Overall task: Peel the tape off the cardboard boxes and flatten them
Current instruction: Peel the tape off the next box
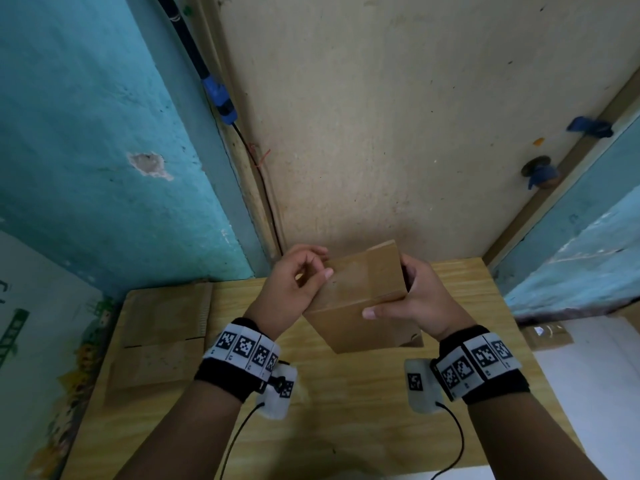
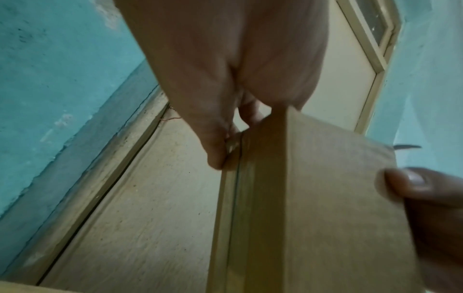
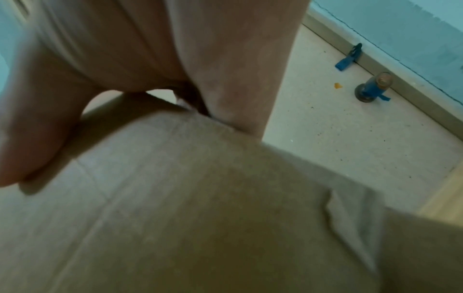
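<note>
Cardboard box (image 1: 360,299) was held above the bench's far edge. Right hand (image 1: 420,303) clamped its side, thumb across the face; left hand (image 1: 294,289) pinched tape (image 2: 231,145) at the seam. Risk: thin tape tearing short, or box twisting under a one-sided grip.

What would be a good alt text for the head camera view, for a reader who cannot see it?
Two hands hold a small brown cardboard box above a wooden table: the right hand grips its right side, and the left hand picks at its upper left edge. Flattened cardboard lies on the table's left side.
</note>
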`<state>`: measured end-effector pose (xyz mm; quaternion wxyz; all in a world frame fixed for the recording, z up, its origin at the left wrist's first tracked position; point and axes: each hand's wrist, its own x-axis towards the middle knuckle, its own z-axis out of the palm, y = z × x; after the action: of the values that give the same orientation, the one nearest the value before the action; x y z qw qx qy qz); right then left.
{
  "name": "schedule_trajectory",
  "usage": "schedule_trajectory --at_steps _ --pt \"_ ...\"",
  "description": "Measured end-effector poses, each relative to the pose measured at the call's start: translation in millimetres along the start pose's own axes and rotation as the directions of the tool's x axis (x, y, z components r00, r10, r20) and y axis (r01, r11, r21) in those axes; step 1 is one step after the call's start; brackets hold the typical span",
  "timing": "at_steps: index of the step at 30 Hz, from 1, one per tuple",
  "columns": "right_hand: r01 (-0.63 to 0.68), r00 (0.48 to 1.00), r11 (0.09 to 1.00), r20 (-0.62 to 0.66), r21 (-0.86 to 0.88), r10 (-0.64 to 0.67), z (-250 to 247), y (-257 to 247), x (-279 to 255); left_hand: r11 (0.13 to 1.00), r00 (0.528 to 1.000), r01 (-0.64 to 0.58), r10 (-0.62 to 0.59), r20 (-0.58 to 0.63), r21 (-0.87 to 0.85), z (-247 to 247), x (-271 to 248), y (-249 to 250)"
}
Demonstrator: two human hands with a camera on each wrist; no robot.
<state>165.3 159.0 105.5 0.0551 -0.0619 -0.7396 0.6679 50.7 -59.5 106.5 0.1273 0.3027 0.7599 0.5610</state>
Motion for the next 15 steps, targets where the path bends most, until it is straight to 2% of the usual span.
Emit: schedule_trajectory --at_steps 2,4,9,15 --pt "0.002 1.0 1.0 0.0 -0.004 -0.002 1.6 -1.8 -0.7 1.0 0.999 -0.006 0.005 -0.041 -0.022 1.8 -4.9 -1.3" --pt "-0.002 1.0 1.0 0.013 -0.016 0.003 2.7 -3.8 -1.5 1.0 1.0 0.008 -0.008 -0.014 -0.004 4.5 -9.2 -3.4" --pt "-0.015 0.999 1.0 0.052 -0.015 0.015 4.5 -5.6 -3.0 0.986 0.99 0.14 -0.139 0.023 -0.091 5.0 -13.7 -5.3" --pt "-0.088 0.993 0.995 0.086 0.037 0.085 -0.7 -3.4 -7.0 0.96 0.964 0.181 -0.131 0.23 -0.212 -5.0 -15.2 13.0"
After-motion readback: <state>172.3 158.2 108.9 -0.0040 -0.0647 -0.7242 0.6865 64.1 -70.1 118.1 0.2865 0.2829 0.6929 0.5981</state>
